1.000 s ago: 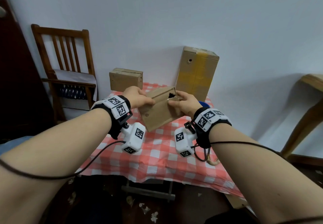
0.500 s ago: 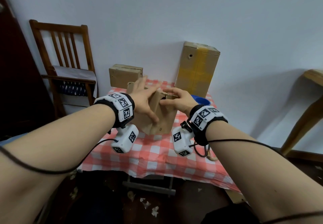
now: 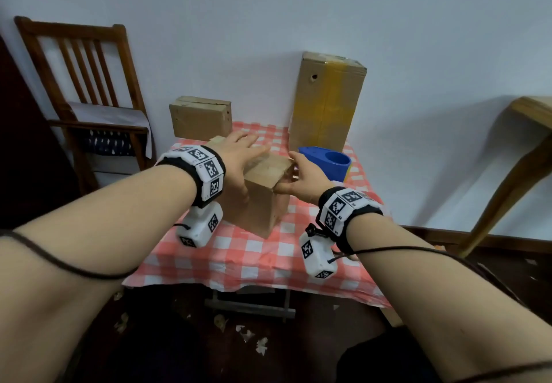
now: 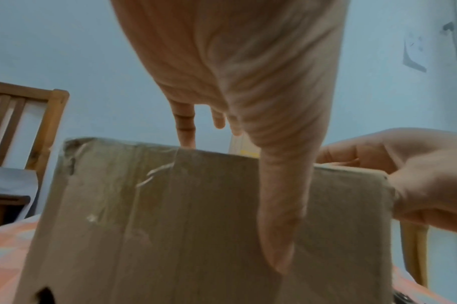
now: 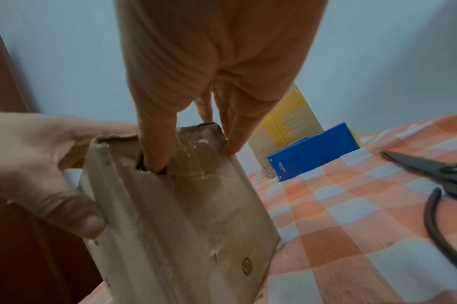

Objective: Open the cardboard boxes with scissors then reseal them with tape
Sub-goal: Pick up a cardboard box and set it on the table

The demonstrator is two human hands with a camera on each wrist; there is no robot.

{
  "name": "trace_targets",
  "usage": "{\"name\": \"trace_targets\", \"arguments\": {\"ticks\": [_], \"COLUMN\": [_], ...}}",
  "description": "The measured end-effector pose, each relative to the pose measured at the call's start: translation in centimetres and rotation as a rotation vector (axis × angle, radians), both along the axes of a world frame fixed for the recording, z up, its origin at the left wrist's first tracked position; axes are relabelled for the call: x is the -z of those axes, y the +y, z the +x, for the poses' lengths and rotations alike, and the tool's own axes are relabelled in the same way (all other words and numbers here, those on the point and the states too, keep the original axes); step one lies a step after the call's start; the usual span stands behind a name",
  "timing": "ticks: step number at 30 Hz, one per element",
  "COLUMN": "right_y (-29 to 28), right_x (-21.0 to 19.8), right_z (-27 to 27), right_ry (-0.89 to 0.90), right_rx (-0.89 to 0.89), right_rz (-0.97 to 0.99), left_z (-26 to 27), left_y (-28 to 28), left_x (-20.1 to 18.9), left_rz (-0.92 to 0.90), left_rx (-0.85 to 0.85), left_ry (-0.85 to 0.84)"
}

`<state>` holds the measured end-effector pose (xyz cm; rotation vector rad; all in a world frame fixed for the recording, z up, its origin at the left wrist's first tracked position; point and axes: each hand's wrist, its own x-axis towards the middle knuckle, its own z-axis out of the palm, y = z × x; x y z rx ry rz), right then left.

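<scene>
Cardboard dominates the middle of the head view: a small box (image 3: pixel 263 200) stands upright on the checked tablecloth (image 3: pixel 254 254), near its centre, with both hands on its top. The left hand (image 3: pixel 239 164) lies flat across the top flaps, fingers straight and spread, thumb running down the near face; it seems to press the flaps down and pin the box to the table. The right hand (image 3: pixel 301 176) grips the upper right corner, fingers hooked over the top edge and the thumb pushed into a torn gap in the side wall, visible at the centre of the right wrist view. That pinch looks meant to square the corner and keep the flaps aligned, probably ahead of taping, though no tape is plainly visible.

Scissors (image 5: pixel 435 185) lie on the cloth at the right edge of the right wrist view, apart from the box and untouched. A blue holder (image 3: pixel 325 161) sits just behind the right hand, so room to swing rightward is tight. A low box (image 3: pixel 200 116) and a tall box (image 3: pixel 325 104) stand against the wall in the upper middle of the frame, closing off the far side. Bare cloth in the lower part of the frame, toward the near table edge, gives the freest room for turning or sliding the box.
</scene>
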<state>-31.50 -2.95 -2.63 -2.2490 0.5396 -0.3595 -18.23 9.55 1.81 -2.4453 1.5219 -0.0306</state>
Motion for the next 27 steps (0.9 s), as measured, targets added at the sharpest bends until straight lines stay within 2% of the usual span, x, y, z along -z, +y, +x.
{"name": "trace_targets", "arguments": {"ticks": [7,10,15,18,23,27], "right_y": [-0.7,-1.0,-1.1,-0.9,-0.5,-0.5], "right_x": [1.5,2.1,2.1,1.9,1.6,1.7], "right_z": [0.8,1.4,1.8,2.4,3.4,3.4], "right_ry": [-0.037,-0.008,0.021,0.015,-0.055,-0.058], "right_rx": [0.008,0.015,0.08,0.166,0.039,0.024], "right_rz": [-0.158,-0.232,-0.32,-0.323,-0.218,-0.192], "left_z": [0.1,0.5,1.0,1.4,1.9,2.3], "left_y": [-2.2,-2.9,-3.0,-2.6,-2.4,-2.7], "left_x": [-0.3,0.4,0.6,0.6,1.4,2.1], "left_rz": [0.156,0.138,0.099,0.071,0.02,0.025], "left_rx": [0.019,0.048,0.001,-0.074,-0.128,-0.099], "left_ry": [0.007,-0.007,-0.008,0.058,0.165,0.159]}}
